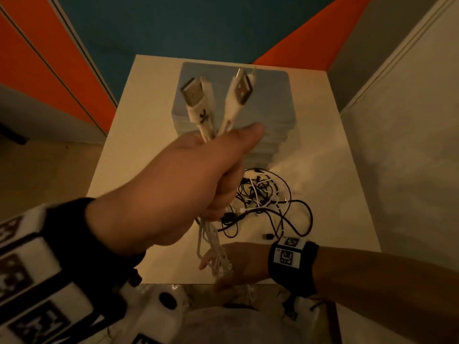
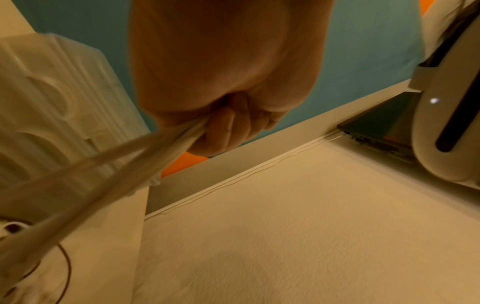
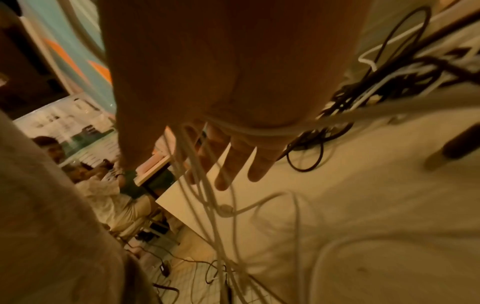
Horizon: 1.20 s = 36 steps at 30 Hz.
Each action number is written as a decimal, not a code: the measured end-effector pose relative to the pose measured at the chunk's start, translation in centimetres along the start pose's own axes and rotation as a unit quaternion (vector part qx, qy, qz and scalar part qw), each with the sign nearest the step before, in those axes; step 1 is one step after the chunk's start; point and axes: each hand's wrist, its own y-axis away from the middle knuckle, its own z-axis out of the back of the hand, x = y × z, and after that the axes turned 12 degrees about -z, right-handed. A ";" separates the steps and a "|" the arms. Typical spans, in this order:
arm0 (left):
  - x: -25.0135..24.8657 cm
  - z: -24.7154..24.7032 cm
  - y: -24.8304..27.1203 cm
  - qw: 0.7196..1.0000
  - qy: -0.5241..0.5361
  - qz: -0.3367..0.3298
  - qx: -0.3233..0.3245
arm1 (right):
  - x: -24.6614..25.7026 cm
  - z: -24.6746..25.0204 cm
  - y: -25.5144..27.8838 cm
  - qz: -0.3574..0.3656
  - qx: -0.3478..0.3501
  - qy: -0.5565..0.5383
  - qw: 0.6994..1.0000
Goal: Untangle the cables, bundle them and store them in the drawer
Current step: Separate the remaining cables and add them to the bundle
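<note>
Nearest, at the near edge of the counter (image 1: 335,157), the right hand (image 1: 238,264) lies low with its fingers (image 3: 235,164) spread and nearly straight, the slack of the white cables (image 1: 213,247) running loose across them and hanging down past the edge; it steadies the strands rather than clasping them. Above it and a little left, the left hand (image 1: 196,184) is raised in a tight fist around the same white cables, their USB plugs (image 1: 216,95) standing up together out of the top of the fist, ends aligned; the strands drop from its underside toward the right hand. Just right of the fist, on the counter, the remaining tangle (image 1: 268,202) of black and white leads lies in a heap, not yet sorted; at the far end stands a pale drawer unit (image 1: 233,100), its drawers apparently shut.

The step in hand looks like drawing the white cables straight for bundling. It likely goes best if the left hand keeps the plugs level while the right combs downward with loose fingers; a snag deserves working free by hand, since a hard pull could tighten knots or drag the tangle off the counter.
</note>
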 end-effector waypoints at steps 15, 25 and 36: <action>4.2 2.5 0.2 0.992 -0.118 0.029 0.023 | 1.0 9.7 6.7 0.172 -0.252 -0.290 0.907; 5.4 2.2 -0.3 0.972 -0.225 -0.031 0.064 | 7.2 10.5 9.4 0.280 -0.353 -0.174 0.876; 5.7 3.6 -1.1 0.994 -0.103 0.001 -0.034 | 5.0 12.9 9.5 0.262 -0.420 -0.224 0.840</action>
